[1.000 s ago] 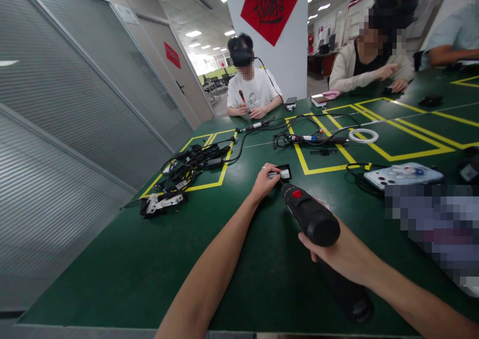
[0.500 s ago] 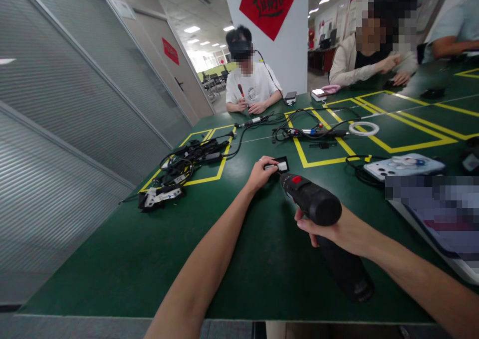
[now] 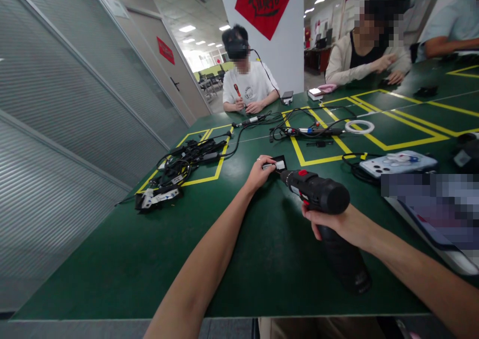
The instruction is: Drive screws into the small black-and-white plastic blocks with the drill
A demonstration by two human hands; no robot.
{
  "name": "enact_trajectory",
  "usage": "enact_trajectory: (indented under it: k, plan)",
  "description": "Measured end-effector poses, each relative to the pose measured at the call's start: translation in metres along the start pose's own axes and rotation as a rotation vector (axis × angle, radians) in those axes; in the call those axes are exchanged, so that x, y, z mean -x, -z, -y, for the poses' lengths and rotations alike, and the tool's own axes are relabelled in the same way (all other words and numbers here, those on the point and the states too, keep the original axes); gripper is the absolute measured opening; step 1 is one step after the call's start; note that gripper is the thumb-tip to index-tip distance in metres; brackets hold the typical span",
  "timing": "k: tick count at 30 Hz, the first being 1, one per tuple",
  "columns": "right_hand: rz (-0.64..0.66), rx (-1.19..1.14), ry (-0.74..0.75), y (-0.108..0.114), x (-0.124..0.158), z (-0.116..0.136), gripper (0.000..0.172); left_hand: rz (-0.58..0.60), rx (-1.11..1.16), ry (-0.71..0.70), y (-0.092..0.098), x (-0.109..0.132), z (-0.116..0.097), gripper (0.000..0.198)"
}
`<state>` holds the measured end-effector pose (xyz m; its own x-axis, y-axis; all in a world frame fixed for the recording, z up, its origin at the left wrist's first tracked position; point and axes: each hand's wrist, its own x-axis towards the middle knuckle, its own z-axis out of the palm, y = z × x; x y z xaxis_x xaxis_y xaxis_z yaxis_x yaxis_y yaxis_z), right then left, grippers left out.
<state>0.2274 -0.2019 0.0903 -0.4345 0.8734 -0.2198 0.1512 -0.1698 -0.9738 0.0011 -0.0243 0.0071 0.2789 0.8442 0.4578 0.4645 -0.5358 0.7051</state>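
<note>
My right hand [image 3: 335, 223] is wrapped round the grip of a black cordless drill [image 3: 314, 189] with red buttons. The drill points forward and left, its bit end close to a small flat black piece with a white part on it [image 3: 280, 164]. My left hand [image 3: 261, 172] is closed on this piece at its left side, fingertips on the white part. A ring shows on one finger. Whether the bit touches the piece is hard to make out, as the tip is small and partly hidden.
Tangled black cables [image 3: 198, 159] lie on the left, with a black and silver strip [image 3: 157, 199] before them. Beyond my hands are more cables and a white ring [image 3: 359, 126]. A phone [image 3: 398, 163] lies at right. A person [image 3: 249, 87] opposite holds a red screwdriver [image 3: 237, 89].
The drill has swung slightly: its rear end now sits further right and a little higher, and its side shows more. My left hand stays on the small piece. The whole view shifts slightly.
</note>
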Motion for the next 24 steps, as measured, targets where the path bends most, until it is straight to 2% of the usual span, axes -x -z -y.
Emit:
enact_trajectory:
  k: [6,12,19,24]
  plan:
    - [0.018,-0.002,0.022,-0.002,0.002,0.005,0.022,0.006,-0.01,0.01,0.001,0.0,0.0,0.015]
    - [0.032,0.032,0.019,-0.01,0.001,0.008,0.017,-0.012,-0.013,0.045,0.002,0.001,0.0,0.015]
    - [0.024,0.0,0.006,-0.019,-0.001,0.008,0.033,0.011,0.0,0.089,0.003,0.001,0.003,0.018]
    - [0.026,0.027,-0.04,-0.015,0.002,0.012,0.023,0.016,0.011,0.113,0.003,0.001,0.005,0.019]
